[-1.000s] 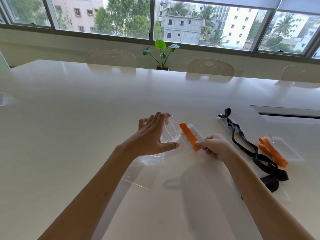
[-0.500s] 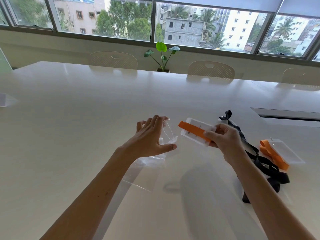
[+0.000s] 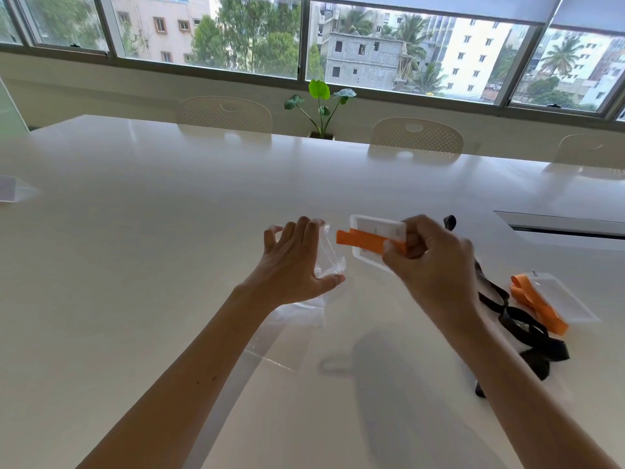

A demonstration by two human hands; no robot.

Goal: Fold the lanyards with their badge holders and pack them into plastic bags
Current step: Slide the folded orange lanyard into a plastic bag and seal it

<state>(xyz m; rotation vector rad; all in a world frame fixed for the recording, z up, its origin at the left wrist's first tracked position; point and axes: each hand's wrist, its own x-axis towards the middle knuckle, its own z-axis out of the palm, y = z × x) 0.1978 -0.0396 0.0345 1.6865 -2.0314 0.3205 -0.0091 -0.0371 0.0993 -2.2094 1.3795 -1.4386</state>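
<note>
My right hand (image 3: 429,262) grips a clear badge holder (image 3: 375,228) with a folded orange lanyard (image 3: 358,240) laid across it, lifted above the white table (image 3: 135,231). Just to its left, my left hand (image 3: 294,265) holds the mouth of a clear plastic bag (image 3: 329,257) between thumb and fingers; the bag's lower part trails on the table under my wrist. The holder's orange end sits level with the bag's mouth, a small gap apart.
A black lanyard (image 3: 517,319) lies on the table to the right, with a second orange lanyard and badge holder (image 3: 548,302) beside it. A clear packet (image 3: 13,192) lies at the far left. Chairs (image 3: 416,137) and a potted plant (image 3: 321,106) stand behind the table.
My right hand has lifted the badge holder with the orange lanyard off the table and turned it level, facing the bag. My left hand has kept holding the bag's mouth.
</note>
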